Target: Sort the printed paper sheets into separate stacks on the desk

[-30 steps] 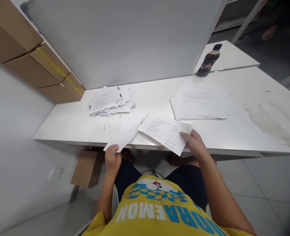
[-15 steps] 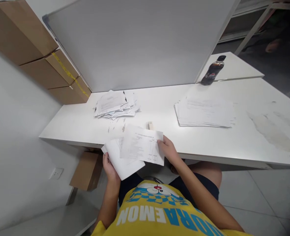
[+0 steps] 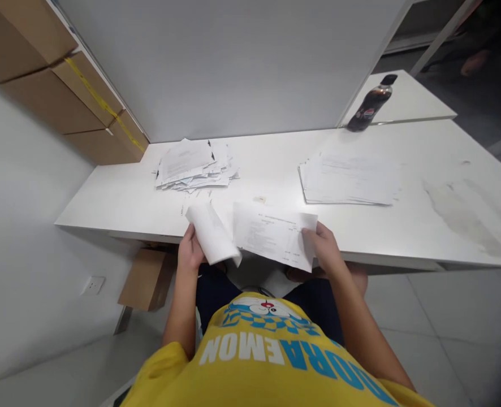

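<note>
My left hand (image 3: 190,249) is closed on a white paper sheet (image 3: 213,234) that curls over, its blank side showing. In my right hand (image 3: 324,244) is a printed sheet (image 3: 271,234), gripped by its right edge with the thumb on top. Both papers are held up by the table's front edge, side by side with a narrow gap. Just behind the printed sheet, a small pale object (image 3: 259,199) lies on the table, partly covered; its kind I cannot make out.
On the white table (image 3: 267,169), an untidy paper pile (image 3: 191,164) lies left and a neater paper stack (image 3: 350,178) right. A cola bottle (image 3: 369,107) stands at the back right. Cardboard boxes (image 3: 85,107) are stacked at the left wall; another box (image 3: 144,280) sits below the table.
The two papers, overlapping before, are now apart. My right hand has moved right with the printed sheet, and the left sheet has curled over. The view has tilted slightly downward.
</note>
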Demonstrator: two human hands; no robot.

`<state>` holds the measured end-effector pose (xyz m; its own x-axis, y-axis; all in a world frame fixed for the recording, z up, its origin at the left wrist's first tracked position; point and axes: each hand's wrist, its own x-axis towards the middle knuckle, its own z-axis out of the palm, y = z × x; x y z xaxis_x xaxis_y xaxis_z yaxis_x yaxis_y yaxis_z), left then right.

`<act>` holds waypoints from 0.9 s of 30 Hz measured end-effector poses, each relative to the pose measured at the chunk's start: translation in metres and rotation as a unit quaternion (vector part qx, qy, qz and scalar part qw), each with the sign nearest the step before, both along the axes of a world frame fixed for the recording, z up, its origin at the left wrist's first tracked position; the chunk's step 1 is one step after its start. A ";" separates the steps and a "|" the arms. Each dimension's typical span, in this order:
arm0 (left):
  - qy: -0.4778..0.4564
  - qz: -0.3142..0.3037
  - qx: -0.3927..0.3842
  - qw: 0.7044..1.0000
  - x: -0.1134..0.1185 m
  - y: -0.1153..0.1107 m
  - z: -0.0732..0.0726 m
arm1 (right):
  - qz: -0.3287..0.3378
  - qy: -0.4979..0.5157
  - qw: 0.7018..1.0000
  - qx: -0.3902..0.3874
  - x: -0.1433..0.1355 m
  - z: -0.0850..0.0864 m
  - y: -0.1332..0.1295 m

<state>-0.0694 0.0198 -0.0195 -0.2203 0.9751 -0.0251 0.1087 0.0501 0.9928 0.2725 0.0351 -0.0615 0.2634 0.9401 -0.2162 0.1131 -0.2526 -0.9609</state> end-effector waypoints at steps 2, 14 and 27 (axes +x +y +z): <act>-0.116 0.028 -0.039 0.992 0.011 0.021 -0.008 | 0.010 -0.002 1.000 0.003 0.004 0.002 -0.001; 0.163 0.200 0.038 0.965 0.035 0.021 -0.015 | 0.051 0.028 0.998 0.017 0.005 0.013 0.000; 0.500 0.266 -0.041 0.823 -0.041 0.017 -0.013 | 0.054 0.013 0.998 0.017 0.007 0.017 0.002</act>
<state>-0.1099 0.0368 -0.0325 -0.5661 0.7379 0.3673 0.8103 0.4164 0.4123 0.2792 0.0366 -0.0446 0.1549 0.9697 -0.1888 0.1127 -0.2072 -0.9718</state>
